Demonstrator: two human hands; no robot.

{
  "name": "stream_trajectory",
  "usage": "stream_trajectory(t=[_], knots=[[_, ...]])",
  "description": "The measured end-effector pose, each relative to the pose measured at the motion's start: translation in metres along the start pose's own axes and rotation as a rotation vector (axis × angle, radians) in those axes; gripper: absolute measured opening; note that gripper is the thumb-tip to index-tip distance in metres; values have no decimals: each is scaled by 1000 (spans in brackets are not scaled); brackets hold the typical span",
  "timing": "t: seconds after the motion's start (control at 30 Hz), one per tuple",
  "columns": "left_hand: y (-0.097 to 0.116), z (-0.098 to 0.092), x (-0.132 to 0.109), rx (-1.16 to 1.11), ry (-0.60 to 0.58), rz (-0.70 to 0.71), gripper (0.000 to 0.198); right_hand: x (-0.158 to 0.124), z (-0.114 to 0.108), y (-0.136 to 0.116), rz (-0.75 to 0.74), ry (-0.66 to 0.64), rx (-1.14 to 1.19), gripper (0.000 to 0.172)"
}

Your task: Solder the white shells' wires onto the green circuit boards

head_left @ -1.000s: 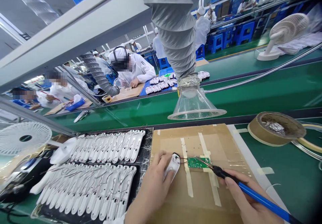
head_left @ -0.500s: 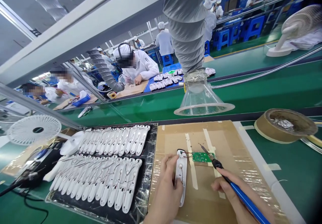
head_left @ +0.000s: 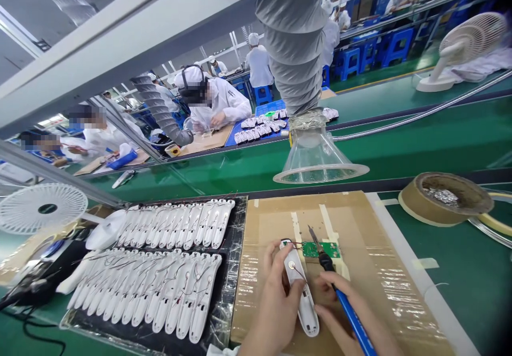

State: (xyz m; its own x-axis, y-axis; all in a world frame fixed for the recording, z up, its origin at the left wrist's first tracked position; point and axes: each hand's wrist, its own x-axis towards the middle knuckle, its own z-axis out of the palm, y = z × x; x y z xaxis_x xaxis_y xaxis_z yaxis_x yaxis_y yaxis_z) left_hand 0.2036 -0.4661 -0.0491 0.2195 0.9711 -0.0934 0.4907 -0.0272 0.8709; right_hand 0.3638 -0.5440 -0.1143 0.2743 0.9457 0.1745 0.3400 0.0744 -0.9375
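My left hand [head_left: 276,297] grips a long white plastic housing [head_left: 307,305] by its sides, thumb on one side and fingers along the other. Thin wires run from the housing's upper end to a green circuit board [head_left: 310,249] that lies on the cardboard. In my right hand [head_left: 348,308] is a blue-handled soldering iron [head_left: 352,321]. Its tip points away from me, above the board, and I cannot tell whether it touches anything. A finger of my right hand is close to the lower part of the housing.
Rows of wired white housings [head_left: 160,292] lie on a black tray to the left. A clear fume hood [head_left: 320,158] hangs beyond the cardboard mat [head_left: 372,270]. A tape roll [head_left: 444,198] holding metallic scraps stands right; a white fan [head_left: 44,209] stands left. Co-workers sit opposite.
The housing's lower end has swung right, so it now slants. My right hand has moved left with the soldering iron, its finger now close to the housing.
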Motion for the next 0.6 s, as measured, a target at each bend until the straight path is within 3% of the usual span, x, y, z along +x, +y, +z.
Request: stream_trajectory(t=[0.07, 0.23, 0.37, 0.6], knots=[[2, 3, 0, 30, -15, -35, 63, 2, 0, -3, -16, -32, -7, 34], [6, 6, 1, 94, -29, -24, 59, 12, 7, -5, -41, 45, 9, 25], [12, 6, 3, 51, -107, 29, 43, 18, 9, -2, -72, 60, -6, 22], [10, 8, 14, 16, -174, 88, 28, 25, 8, 24, -108, 144, -51, 29]])
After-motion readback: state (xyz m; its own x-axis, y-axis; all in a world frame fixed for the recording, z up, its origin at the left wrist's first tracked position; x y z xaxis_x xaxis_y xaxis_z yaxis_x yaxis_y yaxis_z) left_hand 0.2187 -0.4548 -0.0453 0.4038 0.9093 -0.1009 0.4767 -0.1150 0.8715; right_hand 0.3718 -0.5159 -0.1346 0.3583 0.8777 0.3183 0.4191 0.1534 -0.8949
